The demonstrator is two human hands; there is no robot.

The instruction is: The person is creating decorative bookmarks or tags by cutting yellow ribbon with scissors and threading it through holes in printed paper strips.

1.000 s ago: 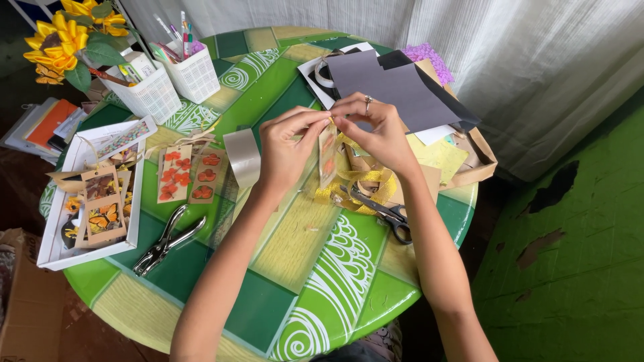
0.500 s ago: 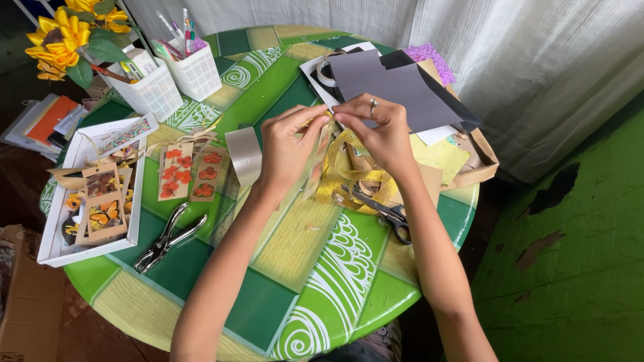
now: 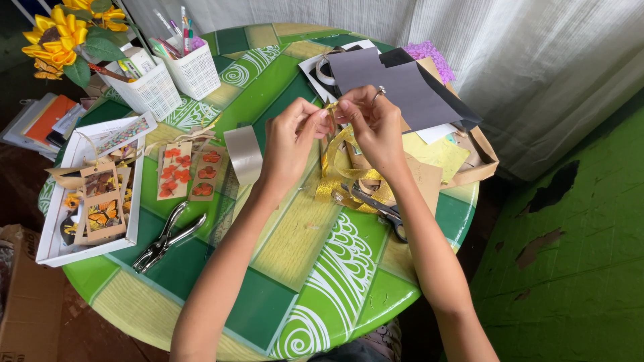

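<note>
My left hand (image 3: 290,137) and my right hand (image 3: 373,124) meet above the middle of a round green patterned table (image 3: 295,268). Both pinch a thin gold ribbon (image 3: 339,171) between their fingertips; its loose length trails down to the tabletop beneath my right hand. A ring shows on my right hand. Black-handled scissors (image 3: 379,208) lie just below the ribbon. Kraft paper tags with pressed orange flowers (image 3: 189,171) lie left of my left hand, next to a roll of beige tape (image 3: 243,154).
A white tray (image 3: 50,241) of finished tags sits at the table's left edge, a metal hole punch (image 3: 164,238) in front of it. White baskets (image 3: 171,80) with pens stand at the back left. Grey and black paper sheets (image 3: 402,87) lie over a brown box at the back right.
Both hands have lifted slightly and drawn the ribbon up between the fingertips. The items on the table have not moved.
</note>
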